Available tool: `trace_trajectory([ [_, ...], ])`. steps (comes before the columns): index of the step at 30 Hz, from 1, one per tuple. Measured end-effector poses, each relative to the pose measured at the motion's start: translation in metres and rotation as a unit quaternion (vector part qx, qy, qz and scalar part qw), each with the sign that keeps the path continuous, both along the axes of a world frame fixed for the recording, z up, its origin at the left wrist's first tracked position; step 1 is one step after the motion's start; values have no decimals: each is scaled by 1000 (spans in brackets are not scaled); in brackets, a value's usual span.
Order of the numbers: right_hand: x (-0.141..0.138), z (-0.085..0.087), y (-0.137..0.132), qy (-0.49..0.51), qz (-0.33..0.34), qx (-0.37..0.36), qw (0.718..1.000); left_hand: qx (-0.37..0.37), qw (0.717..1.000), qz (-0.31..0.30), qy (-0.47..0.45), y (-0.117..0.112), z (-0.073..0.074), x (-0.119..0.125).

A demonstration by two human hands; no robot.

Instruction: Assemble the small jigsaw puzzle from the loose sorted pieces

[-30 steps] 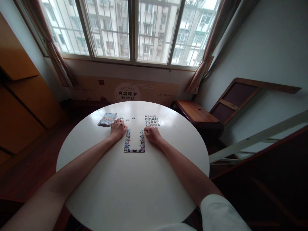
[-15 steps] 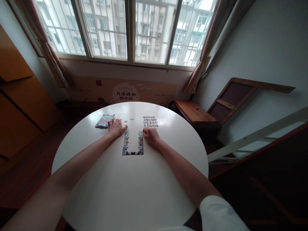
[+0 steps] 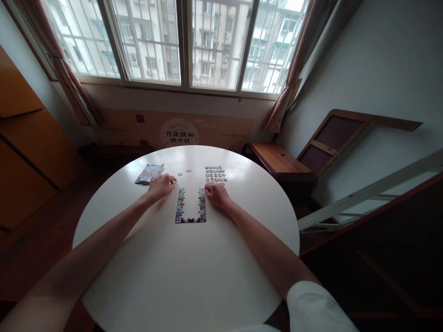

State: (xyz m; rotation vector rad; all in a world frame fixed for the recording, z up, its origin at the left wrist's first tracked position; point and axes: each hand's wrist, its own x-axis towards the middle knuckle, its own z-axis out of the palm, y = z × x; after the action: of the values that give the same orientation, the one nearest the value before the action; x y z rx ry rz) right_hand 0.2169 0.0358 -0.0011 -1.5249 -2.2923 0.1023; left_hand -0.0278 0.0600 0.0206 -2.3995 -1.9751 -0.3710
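Observation:
A partly joined jigsaw (image 3: 189, 219) forms a U of colourful pieces in the middle of the round white table (image 3: 180, 276). My left hand (image 3: 159, 186) hovers just left of the U's left arm, its fingertips pinched on a small puzzle piece (image 3: 174, 181). My right hand (image 3: 214, 194) rests as a closed fist against the top of the U's right arm. Beyond that fist, loose puzzle pieces (image 3: 215, 174) lie in neat rows. Two single pieces (image 3: 184, 172) lie past the U's open end.
A colourful printed packet (image 3: 149, 173) lies on the table, left of my left hand. A wooden bench (image 3: 277, 159) and a leaning wooden frame (image 3: 332, 143) stand to the right. A printed carton (image 3: 180, 133) sits under the window, and wooden cabinets (image 3: 31, 147) line the left wall.
My left hand went from lying flat near the packet to a pinch on one of the loose single pieces. The right fist stayed put. The view shifted slightly.

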Motion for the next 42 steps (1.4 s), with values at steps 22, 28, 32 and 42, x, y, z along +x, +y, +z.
trace_trajectory([
  [22, -1, 0, 0, -12, -2, 12, 1000, -18, 993, -108, 31, 60, -6, 48],
  [28, -2, 1, 0, -14, -6, -2, 1000, -19, 989, -148, 21, 31, 3, 53],
  [32, -2, 2, -1, -5, -3, -6, 1000, -37, 985, -167, 4, 0, 15, 56],
  [42, -9, 12, -2, 92, 15, 43, 995, 104, 974, -197, -40, -47, 2, 47],
])
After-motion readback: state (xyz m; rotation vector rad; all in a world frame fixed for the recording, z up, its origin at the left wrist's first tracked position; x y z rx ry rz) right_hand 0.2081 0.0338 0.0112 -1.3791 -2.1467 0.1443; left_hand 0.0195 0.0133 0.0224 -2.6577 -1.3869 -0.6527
